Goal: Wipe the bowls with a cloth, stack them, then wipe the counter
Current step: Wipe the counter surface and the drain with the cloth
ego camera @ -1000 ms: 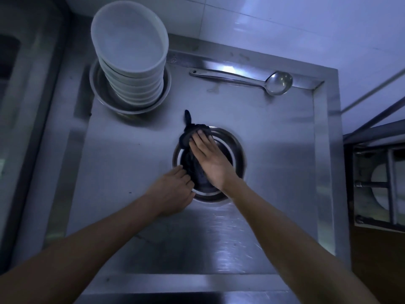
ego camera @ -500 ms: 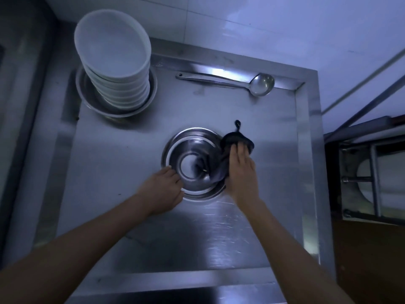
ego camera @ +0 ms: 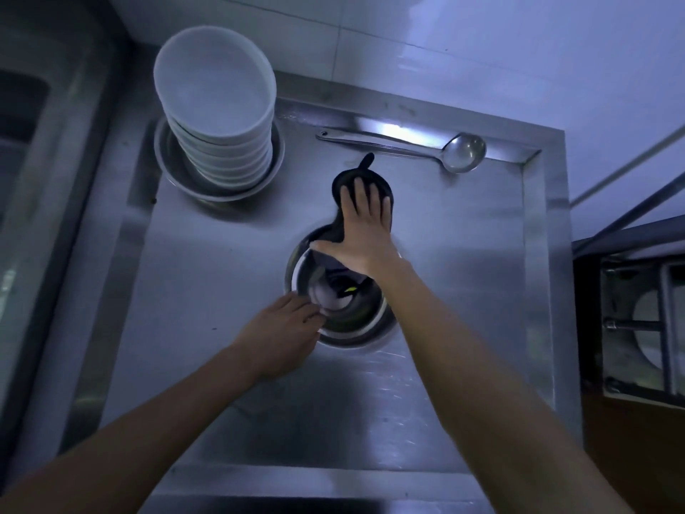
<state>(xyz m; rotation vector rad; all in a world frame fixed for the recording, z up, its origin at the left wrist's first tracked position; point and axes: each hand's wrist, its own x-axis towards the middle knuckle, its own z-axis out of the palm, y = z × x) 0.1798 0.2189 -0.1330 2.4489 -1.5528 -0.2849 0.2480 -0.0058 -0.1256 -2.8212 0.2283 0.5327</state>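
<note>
A steel bowl [ego camera: 339,306] was seen near the middle of the counter [ego camera: 207,276], its near-left rim gripped by the left hand [ego camera: 285,335] with curled fingers. A dark cloth [ego camera: 343,187] was draped from the bowl's far rim onto the counter beyond and was pressed flat under the right hand [ego camera: 365,235], fingers straight and thumb spread. A stack of white bowls [ego camera: 218,116] was set in a steel basin [ego camera: 166,161] at far left. A ladle [ego camera: 426,146] was laid along the back edge.

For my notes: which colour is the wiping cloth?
Black cloth, seen clearest in the head view.
</note>
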